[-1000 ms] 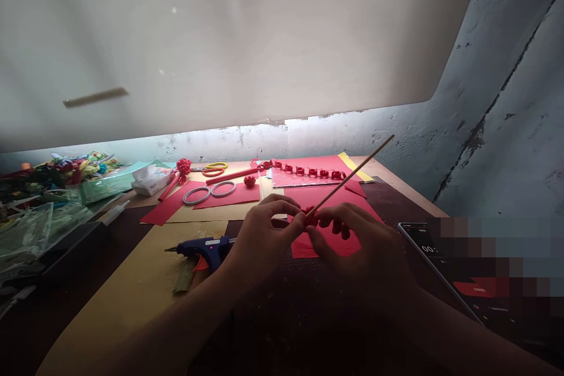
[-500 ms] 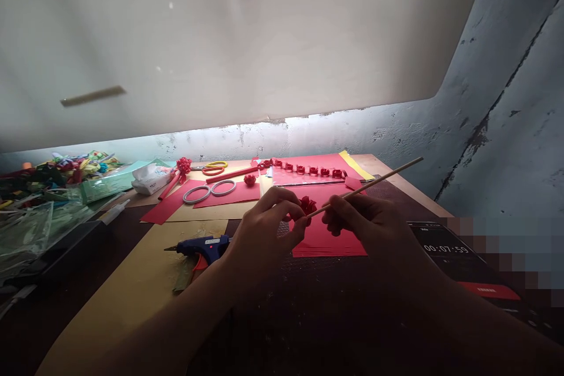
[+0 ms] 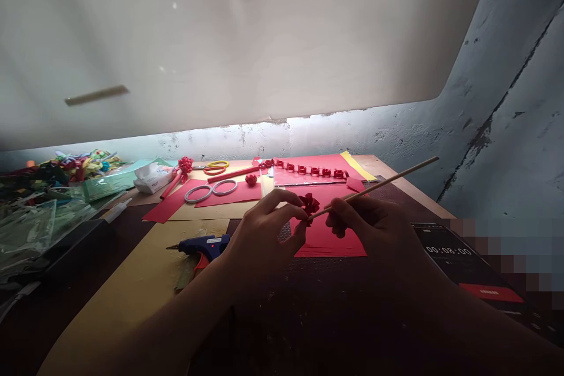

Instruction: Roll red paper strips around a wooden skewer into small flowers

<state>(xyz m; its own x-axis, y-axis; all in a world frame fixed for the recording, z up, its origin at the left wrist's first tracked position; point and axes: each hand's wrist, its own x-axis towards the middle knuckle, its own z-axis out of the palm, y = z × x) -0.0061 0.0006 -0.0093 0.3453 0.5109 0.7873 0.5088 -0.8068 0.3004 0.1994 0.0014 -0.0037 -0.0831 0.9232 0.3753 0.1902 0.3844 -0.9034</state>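
Observation:
Between the fingertips of my left hand (image 3: 268, 235) is a small dark red paper flower (image 3: 310, 204), its petals spread upward. My right hand (image 3: 374, 223) is closed round a thin wooden stick (image 3: 396, 176), which slants up to the right. The stick's lower tip meets the base of the flower at my left fingertips. Under and behind the hands lie red paper sheets (image 3: 328, 241).
A blue glue gun (image 3: 202, 245) sits left of my left hand. Behind are two grey rings (image 3: 198, 193), scissors (image 3: 215, 168), a red rosette (image 3: 251, 180) and a row of red flowers (image 3: 315, 171). A phone timer (image 3: 453, 252) stands right.
More of the red flower shows above my left fingertips, its petals turned upward. The stick and my right hand have shifted slightly to the right.

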